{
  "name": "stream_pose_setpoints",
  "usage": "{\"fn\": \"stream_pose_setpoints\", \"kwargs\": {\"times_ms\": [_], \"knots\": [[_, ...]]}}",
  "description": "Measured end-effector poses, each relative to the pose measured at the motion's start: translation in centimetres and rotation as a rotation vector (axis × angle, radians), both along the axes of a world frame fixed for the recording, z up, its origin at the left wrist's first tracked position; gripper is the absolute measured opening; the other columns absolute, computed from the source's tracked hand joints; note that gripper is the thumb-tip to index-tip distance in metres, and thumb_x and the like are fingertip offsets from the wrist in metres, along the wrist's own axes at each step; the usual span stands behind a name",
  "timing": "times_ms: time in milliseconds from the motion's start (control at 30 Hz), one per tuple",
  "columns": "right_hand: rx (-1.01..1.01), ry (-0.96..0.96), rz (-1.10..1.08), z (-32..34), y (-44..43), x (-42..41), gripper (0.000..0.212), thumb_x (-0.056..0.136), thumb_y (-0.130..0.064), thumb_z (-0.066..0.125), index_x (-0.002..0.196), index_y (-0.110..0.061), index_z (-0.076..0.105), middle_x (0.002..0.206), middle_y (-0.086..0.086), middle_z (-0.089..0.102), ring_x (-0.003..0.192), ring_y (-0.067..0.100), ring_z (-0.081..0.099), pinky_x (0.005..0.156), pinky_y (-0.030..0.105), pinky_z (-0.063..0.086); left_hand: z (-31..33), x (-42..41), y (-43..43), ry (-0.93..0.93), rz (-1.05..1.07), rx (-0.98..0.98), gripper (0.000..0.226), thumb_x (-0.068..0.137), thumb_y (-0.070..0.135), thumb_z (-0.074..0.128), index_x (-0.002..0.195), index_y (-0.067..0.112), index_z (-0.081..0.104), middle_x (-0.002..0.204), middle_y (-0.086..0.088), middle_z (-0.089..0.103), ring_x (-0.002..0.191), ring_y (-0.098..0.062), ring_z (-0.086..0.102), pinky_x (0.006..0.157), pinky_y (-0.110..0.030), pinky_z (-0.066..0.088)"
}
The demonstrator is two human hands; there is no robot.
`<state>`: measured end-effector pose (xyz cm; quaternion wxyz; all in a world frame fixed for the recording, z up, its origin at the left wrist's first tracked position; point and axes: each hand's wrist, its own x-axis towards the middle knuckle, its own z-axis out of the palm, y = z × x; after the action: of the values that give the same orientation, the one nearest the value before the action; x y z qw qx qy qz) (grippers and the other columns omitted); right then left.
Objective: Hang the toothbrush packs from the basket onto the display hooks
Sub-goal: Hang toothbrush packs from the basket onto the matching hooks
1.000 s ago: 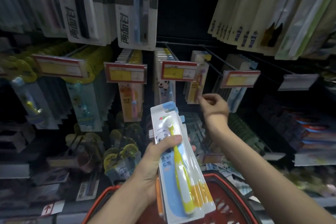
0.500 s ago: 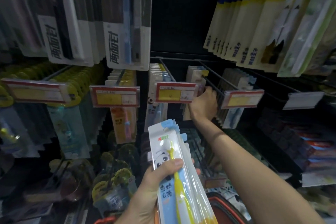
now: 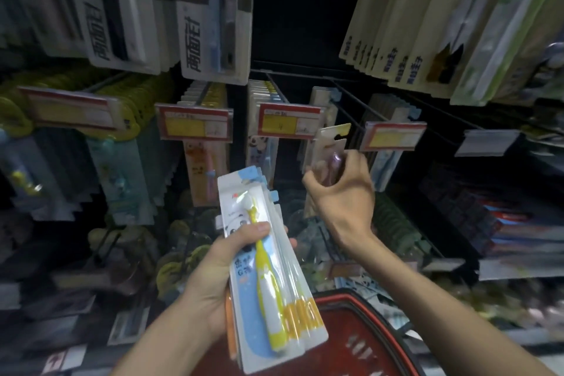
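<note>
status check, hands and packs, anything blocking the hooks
Left hand grips the stack of packs. Right hand holds a single pack up at hook level, blurred, not clearly hung. Red price tags flank it; basket below.

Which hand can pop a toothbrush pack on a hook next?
The right hand. It holds a pale card pack with a pinkish brush up beside the wire display hooks, hang slot on top. The left hand is lower, busy gripping a stack of blue-and-white packs with a yellow brush.
</note>
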<state>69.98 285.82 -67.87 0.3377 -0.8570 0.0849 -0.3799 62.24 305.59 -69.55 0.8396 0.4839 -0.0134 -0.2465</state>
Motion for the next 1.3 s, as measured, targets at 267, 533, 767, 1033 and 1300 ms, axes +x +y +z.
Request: {"fn": "stream_pose_setpoints", "kwargs": {"times_ms": [267,533,767,1033,1300], "knots": [[-0.061,-0.02,0.325,-5.9,-0.9,-8.8,0.045,0.085,-0.034,0.08,0.114,-0.008,0.057,0.103,0.003,0.054,0.092,0.018,0.055,0.081,0.033,0.05,0.7,-3.0,2.7,0.123,0.128,-0.125,0.034,0.08,0.017,0.074,0.111,0.004,0.071,0.092,-0.018,0.073,0.077,-0.03,0.073,0.083,-0.048,0.062],[-0.406,0.565,0.887,-17.0,2.5,-18.6,0.038,0.073,-0.038,0.074,0.101,-0.025,0.051,0.096,-0.009,0.049,0.085,0.015,0.054,0.068,0.032,0.046,-1.9,-4.7,6.4,0.147,0.243,-0.092,0.028,0.088,0.015,0.067,0.115,0.006,0.065,0.104,-0.02,0.067,0.096,-0.037,0.067,0.088,-0.051,0.061],[-0.704,1.159,0.888,-31.6,6.7,-18.6,0.062,0.08,-0.062,0.066,0.12,-0.015,0.056,0.121,0.01,0.057,0.11,0.034,0.059,0.087,0.043,0.053,-3.2,-5.8,7.2,0.183,0.241,-0.109,0.021,0.093,0.013,0.063,0.113,0.008,0.057,0.094,-0.019,0.061,0.074,-0.025,0.067,0.07,-0.035,0.06],[-0.86,1.237,0.919,-33.8,8.7,-19.7,0.069,0.092,-0.045,0.062,0.149,-0.011,0.041,0.146,0.018,0.044,0.135,0.04,0.046,0.108,0.047,0.043,-3.9,-5.6,7.5,0.181,0.26,-0.091,0.031,0.082,0.015,0.069,0.112,0.008,0.063,0.092,-0.016,0.067,0.078,-0.025,0.073,0.072,-0.035,0.062],[-0.808,1.207,0.987,-31.6,5.4,-19.6,0.039,0.097,-0.029,0.058,0.133,-0.014,0.06,0.132,0.015,0.056,0.125,0.036,0.055,0.092,0.044,0.053,-4.9,-6.3,5.7,0.223,0.201,0.043,0.035,0.091,0.014,0.064,0.125,0.006,0.063,0.09,-0.017,0.071,0.072,-0.023,0.074,0.065,-0.033,0.064]]}}
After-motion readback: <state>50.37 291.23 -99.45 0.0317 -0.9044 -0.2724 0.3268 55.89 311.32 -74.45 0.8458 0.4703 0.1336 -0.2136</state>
